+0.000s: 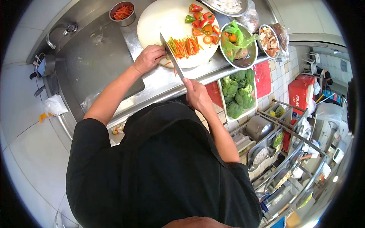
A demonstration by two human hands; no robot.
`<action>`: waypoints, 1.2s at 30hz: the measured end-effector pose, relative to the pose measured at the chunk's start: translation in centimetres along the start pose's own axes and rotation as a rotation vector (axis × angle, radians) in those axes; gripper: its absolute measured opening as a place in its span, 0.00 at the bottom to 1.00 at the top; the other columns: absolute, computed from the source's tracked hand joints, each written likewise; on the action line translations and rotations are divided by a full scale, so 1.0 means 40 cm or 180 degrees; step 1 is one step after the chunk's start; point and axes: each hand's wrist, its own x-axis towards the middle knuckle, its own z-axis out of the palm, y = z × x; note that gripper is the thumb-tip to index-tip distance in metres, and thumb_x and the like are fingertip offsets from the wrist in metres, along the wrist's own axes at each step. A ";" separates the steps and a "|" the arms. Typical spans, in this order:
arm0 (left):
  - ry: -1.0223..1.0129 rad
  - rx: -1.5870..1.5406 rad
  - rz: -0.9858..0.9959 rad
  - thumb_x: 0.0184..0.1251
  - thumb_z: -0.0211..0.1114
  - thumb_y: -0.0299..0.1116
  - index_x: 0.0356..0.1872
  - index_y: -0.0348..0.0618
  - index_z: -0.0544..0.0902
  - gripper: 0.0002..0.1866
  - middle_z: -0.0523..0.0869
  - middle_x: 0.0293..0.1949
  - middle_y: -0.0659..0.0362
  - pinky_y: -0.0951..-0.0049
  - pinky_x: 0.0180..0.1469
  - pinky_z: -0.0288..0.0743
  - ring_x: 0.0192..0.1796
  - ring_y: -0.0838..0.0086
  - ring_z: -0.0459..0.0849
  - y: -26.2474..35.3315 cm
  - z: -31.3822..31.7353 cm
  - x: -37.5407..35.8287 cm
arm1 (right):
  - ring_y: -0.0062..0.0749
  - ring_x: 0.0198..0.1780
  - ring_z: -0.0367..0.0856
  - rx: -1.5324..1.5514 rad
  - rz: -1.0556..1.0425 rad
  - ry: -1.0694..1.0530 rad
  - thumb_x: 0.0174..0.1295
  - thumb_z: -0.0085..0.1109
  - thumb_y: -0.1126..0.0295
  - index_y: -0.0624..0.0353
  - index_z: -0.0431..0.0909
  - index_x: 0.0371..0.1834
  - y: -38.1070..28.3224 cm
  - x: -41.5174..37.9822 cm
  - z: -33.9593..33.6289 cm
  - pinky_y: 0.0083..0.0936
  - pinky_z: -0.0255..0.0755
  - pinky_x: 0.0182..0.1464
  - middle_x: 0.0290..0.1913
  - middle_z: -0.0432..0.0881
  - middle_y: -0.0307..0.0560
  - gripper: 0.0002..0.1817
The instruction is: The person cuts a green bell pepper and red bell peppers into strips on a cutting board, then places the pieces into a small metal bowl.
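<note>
My right hand [197,93] is closed around the handle of a knife [173,59], whose blade reaches up and left across the edge of a round white cutting board [152,24]. On the blade's left side is my left hand [152,57], fingers bent together at the board's near edge; what they hold, if anything, is hidden. Thin red, orange and green pepper strips [184,47] lie just right of the blade. Pepper pieces and tops [203,22] are spread on the board's right part. A few thin strips lie beneath the blade near the board's edge.
Left is a metal sink [95,60] with a faucet [57,34]. Shredded carrot fills a small metal bowl [123,13]. Right stand a colander [247,59] with a green bag and a bowl of brown chunks [269,42]. Broccoli [239,91] sits below the counter, near a rack [279,127].
</note>
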 end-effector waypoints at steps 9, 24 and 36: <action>0.0109 0.0022 0.0029 0.60 0.72 0.24 0.42 0.40 0.89 0.09 0.89 0.48 0.54 0.61 0.57 0.80 0.52 0.57 0.87 0.006 0.002 -0.002 | 0.28 0.24 0.78 -0.0169 -0.0621 0.0227 0.82 0.45 0.45 0.67 0.84 0.56 0.089 0.043 0.050 0.32 0.73 0.31 0.19 0.77 0.44 0.32; 0.0074 0.0041 -0.0013 0.61 0.72 0.25 0.42 0.39 0.89 0.08 0.89 0.48 0.55 0.62 0.58 0.80 0.52 0.59 0.87 0.005 0.001 -0.001 | 0.62 0.47 0.86 -0.0015 0.0001 -0.0172 0.82 0.44 0.47 0.69 0.82 0.59 0.031 -0.042 -0.021 0.45 0.75 0.56 0.39 0.86 0.71 0.31; 0.0198 0.0001 -0.0288 0.61 0.72 0.24 0.41 0.39 0.90 0.08 0.90 0.47 0.54 0.62 0.59 0.80 0.52 0.60 0.88 -0.004 0.010 -0.009 | 0.70 0.60 0.82 -0.0067 -0.0226 -0.0044 0.82 0.45 0.48 0.69 0.82 0.60 0.039 -0.012 0.017 0.47 0.73 0.63 0.50 0.85 0.77 0.31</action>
